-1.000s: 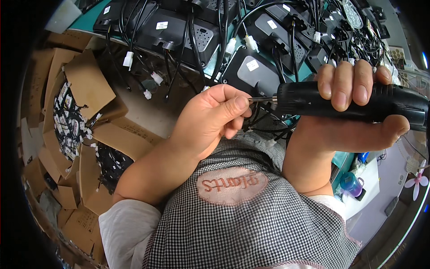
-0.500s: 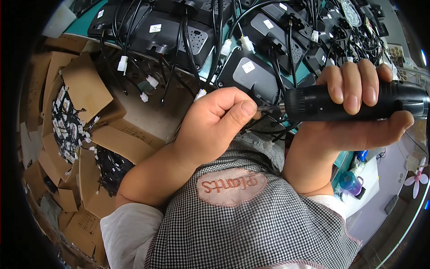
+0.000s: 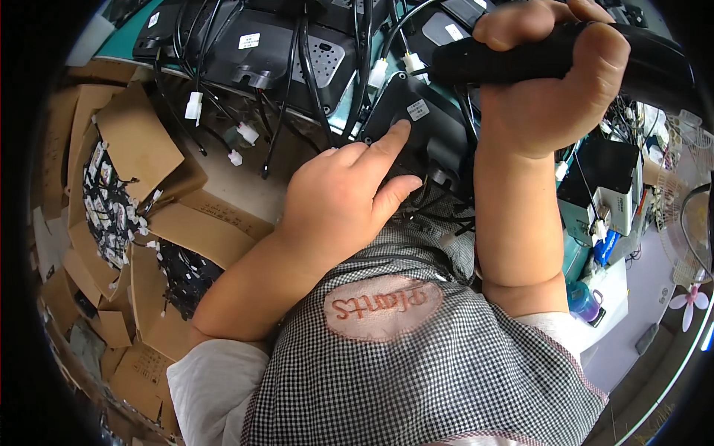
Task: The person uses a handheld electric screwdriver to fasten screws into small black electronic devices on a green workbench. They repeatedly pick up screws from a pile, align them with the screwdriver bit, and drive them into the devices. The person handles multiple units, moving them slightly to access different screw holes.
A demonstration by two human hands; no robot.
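My right hand (image 3: pixel 547 108) is closed round a black electric screwdriver (image 3: pixel 468 67), held almost level. Its tip is at the upper corner of a black plastic housing (image 3: pixel 439 130) with a small white label; whether a screw is there I cannot make out. My left hand (image 3: pixel 331 193) rests by the near left part of this housing, index finger stretched across its face and thumb apart. Black cables with white connectors, such as this white connector (image 3: pixel 378 73), lie next to the housing's upper left edge.
More black housings (image 3: pixel 256 56) with dangling cables cover the teal bench (image 3: pixel 119 44). Open cardboard boxes (image 3: pixel 141 134) stand at the left, some filled with cables and white plugs (image 3: pixel 108 204). A blue-purple bottle (image 3: pixel 584 301) and a pink fan (image 3: pixel 689 299) are at the right.
My right hand has carried the screwdriver up and forward, its tip now at the housing's corner. My left hand has let go of the screwdriver's tip and stretched its index finger over the housing.
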